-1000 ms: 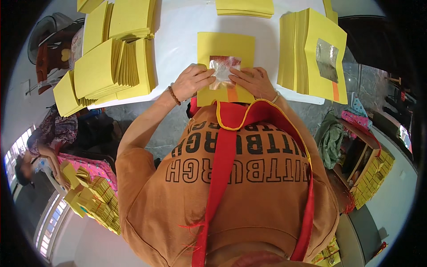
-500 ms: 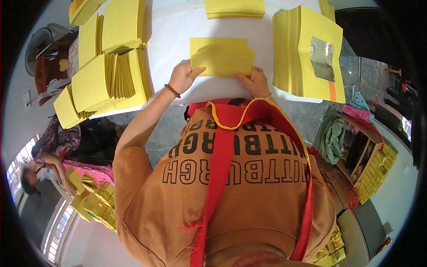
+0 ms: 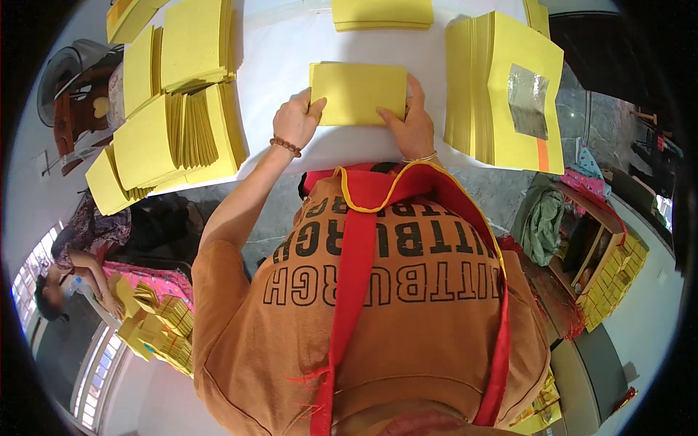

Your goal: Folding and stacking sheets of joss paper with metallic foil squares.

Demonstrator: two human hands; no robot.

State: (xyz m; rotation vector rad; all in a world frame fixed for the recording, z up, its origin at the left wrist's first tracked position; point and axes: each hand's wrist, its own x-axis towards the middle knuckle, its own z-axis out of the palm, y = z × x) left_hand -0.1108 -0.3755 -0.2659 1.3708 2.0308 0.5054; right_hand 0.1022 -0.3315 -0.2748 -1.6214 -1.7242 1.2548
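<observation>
head view: a folded yellow paper (image 3: 358, 93) is held flat on the white table (image 3: 280, 58), near its front edge, right in front of the person. the left hand (image 3: 294, 118) is set on the sheet's left edge — fingers curled, thumb laid over the corner, so the paper is pinched lightly rather than gripped hard. the right hand (image 3: 413, 123) is pressed on the lower right edge, fingers spread flat on top and thumb at the near edge; it looks like the fold is being pinned down and kept square. both hands are closed onto the same sheet, one at each side, likely so it can't slide on the smooth top.

to the right a tall stack of yellow sheets (image 3: 509, 91) is stood just beside the right hand, its top sheet carrying a silver foil square (image 3: 528, 100) and an orange strip — kept within reach. at the left, fanned folded piles (image 3: 178, 123) are spread well apart from the hands. another low pile (image 3: 382, 13) is lain at the far edge. a beaded bracelet (image 3: 285, 146) is worn on the left wrist. another person (image 3: 80, 254) is seen lower left with more yellow bundles, apart from this work.
</observation>
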